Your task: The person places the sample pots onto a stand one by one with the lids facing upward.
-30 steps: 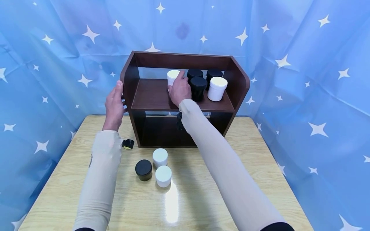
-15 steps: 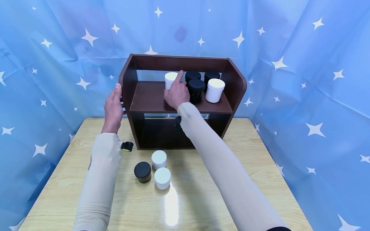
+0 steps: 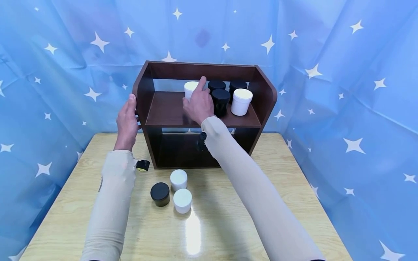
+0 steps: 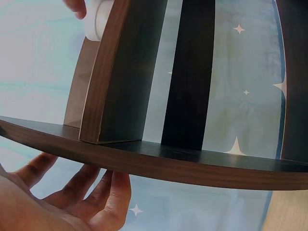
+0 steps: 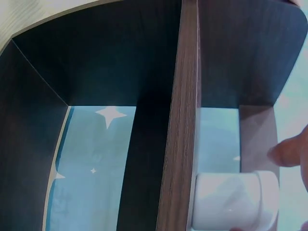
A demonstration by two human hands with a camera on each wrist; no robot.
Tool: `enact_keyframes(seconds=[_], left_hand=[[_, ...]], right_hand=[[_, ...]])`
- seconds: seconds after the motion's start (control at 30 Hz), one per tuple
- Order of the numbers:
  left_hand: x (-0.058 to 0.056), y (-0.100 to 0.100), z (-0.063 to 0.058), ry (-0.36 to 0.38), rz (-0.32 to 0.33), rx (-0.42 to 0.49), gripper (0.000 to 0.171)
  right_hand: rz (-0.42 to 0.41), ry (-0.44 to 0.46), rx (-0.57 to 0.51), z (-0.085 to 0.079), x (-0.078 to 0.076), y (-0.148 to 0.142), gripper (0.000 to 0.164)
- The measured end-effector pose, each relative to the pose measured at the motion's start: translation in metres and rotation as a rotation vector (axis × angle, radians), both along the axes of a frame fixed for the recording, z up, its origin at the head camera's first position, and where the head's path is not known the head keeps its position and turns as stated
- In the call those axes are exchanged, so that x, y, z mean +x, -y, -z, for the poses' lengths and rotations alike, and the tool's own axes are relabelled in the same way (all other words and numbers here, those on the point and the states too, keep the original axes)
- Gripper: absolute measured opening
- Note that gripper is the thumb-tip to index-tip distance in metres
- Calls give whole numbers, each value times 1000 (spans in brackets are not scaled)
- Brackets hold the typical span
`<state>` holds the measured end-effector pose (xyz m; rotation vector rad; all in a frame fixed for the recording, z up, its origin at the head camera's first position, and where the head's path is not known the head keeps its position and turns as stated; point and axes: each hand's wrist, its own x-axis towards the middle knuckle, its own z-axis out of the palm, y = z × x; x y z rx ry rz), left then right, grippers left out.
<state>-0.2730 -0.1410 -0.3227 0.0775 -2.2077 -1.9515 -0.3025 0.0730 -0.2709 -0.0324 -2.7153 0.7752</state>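
Observation:
My right hand (image 3: 200, 105) is on the upper level of a dark brown two-tier shelf (image 3: 163, 108), beside an upright white lidded jar (image 3: 190, 90). In the right wrist view this white jar (image 5: 228, 201) stands on the board; one finger (image 5: 288, 151) is extended apart from its lid, and another fingertip shows at its side. The hand hides part of the jar in the head view. My left hand (image 3: 127, 121) rests its fingertips on the outside of the shelf's left panel; in the left wrist view several fingers (image 4: 118, 197) touch it, not wrapped round it.
Black jars (image 3: 220, 101) and another white jar (image 3: 241, 102) stand right of my right hand. On the wooden table (image 3: 261, 203), before the shelf, sit a black jar (image 3: 160, 194) and two white jars (image 3: 182, 200). A blue starry curtain (image 3: 326, 108) surrounds the table.
My right hand's index finger has lifted and straightened away from the white jar, which keeps its place on the shelf. My left hand stays on the side panel. The head view has shifted slightly.

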Motion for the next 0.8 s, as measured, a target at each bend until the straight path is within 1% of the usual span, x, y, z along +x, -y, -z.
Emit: enact_keyframes(seconds=[0.13, 0.33, 0.53, 0.8], left_hand=[[0, 0, 1, 1, 2, 9, 62], [0, 0, 2, 1, 3, 8, 61], [1, 0, 1, -7, -3, 8, 61], [1, 0, 1, -4, 0, 5, 60]], right_hand=[[3, 1, -3, -1, 3, 1, 85], [18, -27, -13, -5, 9, -1, 85], [-15, -77, -41, -9, 15, -1, 83], [-17, -78, -63, -12, 22, -3, 82]])
